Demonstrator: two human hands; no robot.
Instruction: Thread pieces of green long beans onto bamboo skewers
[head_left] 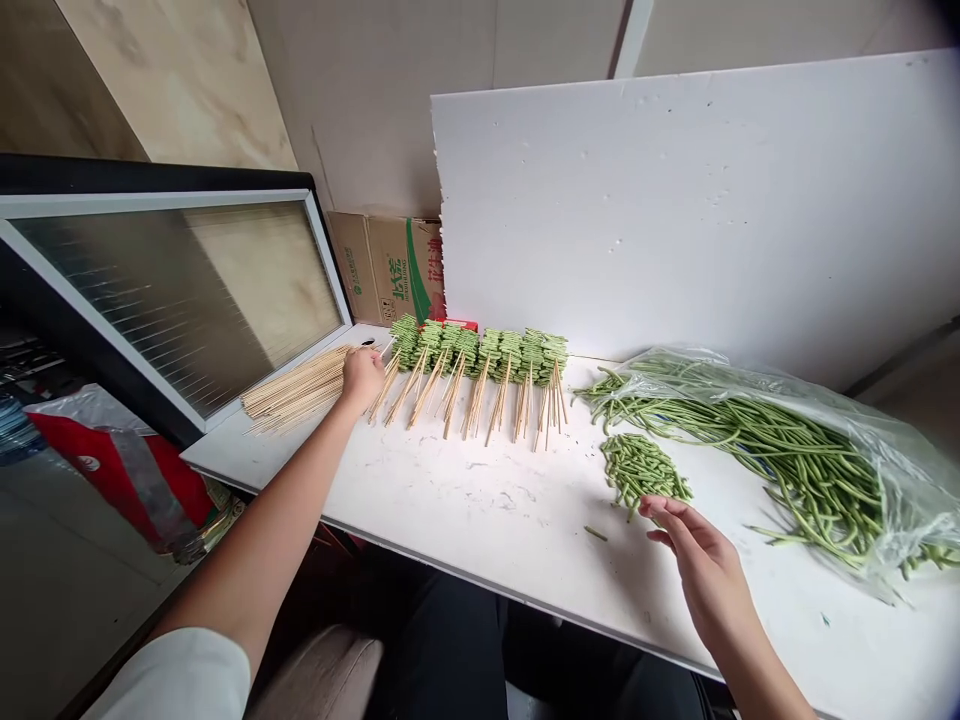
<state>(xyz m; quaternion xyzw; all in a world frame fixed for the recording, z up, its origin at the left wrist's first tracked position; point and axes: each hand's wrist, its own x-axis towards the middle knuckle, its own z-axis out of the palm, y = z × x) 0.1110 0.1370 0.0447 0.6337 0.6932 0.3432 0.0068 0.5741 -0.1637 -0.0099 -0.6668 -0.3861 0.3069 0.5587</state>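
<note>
My left hand [362, 376] reaches to the far left of the white table [480, 520] and curls its fingers over the end of a pile of bare bamboo skewers [296, 390]. Just right of it lies a row of finished skewers [480, 375] threaded with short green bean pieces. My right hand [694, 550] hovers with fingers stretched out, its tips touching the near edge of a small heap of cut bean pieces [641, 468]. One loose bean piece [595, 533] lies to its left.
Long green beans spill from a clear plastic bag [810, 450] at the right. A white foam board [697, 210] stands behind. A glass-lidded freezer [172, 290] sits left, cardboard boxes [390, 265] behind, a red and white bag [112, 460] on the floor.
</note>
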